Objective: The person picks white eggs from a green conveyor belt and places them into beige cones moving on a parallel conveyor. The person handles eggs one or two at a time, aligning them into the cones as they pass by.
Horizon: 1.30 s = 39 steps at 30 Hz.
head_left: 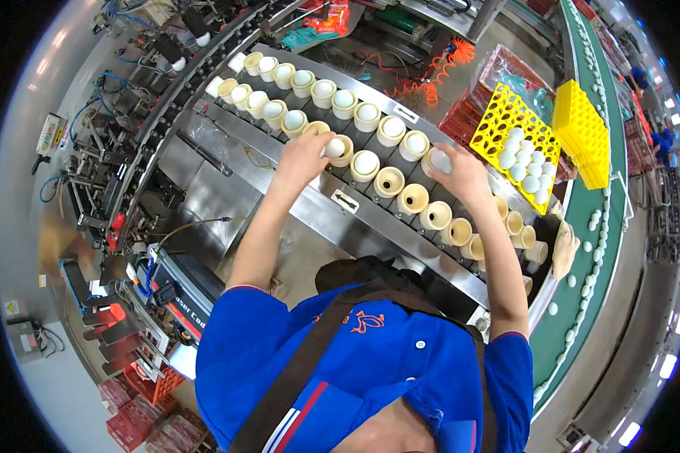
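Note:
Two rows of cream cups run on a metal conveyor (310, 185) in front of me, many with a white egg standing in them. My left hand (302, 160) is over the near row, its fingers closed around an egg (334, 147) at the rim of a cup. In the far row, my right hand (462, 177) grips another egg (440, 160) at a cup, its fingers curled round it. To the right of my left hand, an egg (366, 162) sits in its cup. Further right, several near-row cups (413, 198) are bare inside. How firmly the left fingers hold is partly hidden.
A yellow egg tray (493, 121) with several eggs rests beyond my right hand, beside stacked yellow trays (582, 140). A green belt (563, 332) carrying eggs runs along the right. A pale glove (565, 249) lies at the conveyor's end. Machinery (140, 143) stands on the left.

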Motion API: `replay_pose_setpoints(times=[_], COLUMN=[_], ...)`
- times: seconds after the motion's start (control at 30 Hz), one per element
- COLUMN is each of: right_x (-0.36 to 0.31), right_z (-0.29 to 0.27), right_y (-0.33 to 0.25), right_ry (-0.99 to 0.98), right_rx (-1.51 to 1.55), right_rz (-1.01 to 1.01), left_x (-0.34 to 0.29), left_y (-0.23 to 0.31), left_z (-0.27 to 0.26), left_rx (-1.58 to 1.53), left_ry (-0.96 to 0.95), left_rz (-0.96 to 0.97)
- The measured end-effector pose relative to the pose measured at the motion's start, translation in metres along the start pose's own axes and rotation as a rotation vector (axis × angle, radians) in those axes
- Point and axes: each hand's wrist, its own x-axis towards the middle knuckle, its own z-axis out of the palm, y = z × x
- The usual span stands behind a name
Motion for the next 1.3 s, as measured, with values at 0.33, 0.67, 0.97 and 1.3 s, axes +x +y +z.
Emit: replay_pose_setpoints(times=[0.33, 0.67, 0.97, 1.3], right_x=[-0.018, 0.023, 0.132, 0.112], right_z=[0.033, 0.065, 0.092, 0.087], right_y=[0.052, 0.043, -0.102, -0.089], right_ry=[0.32, 0.721, 0.27, 0.41], right_rx=[0.022, 0.593, 0.004, 0.164], right_rz=[0.013, 0.037, -0.076, -0.453], left_x=[0.078, 0.074, 0.024, -0.013], left_y=[-0.05, -0.089, -0.008, 0.043], left_z=[0.031, 0.052, 0.033, 0.093], left_rx=[-1.214, -0.885, -1.623, -0.391], left_ry=[0.462, 1.037, 0.702, 0.061], left_rz=[-0.39, -0.346, -0.319, 0.091])
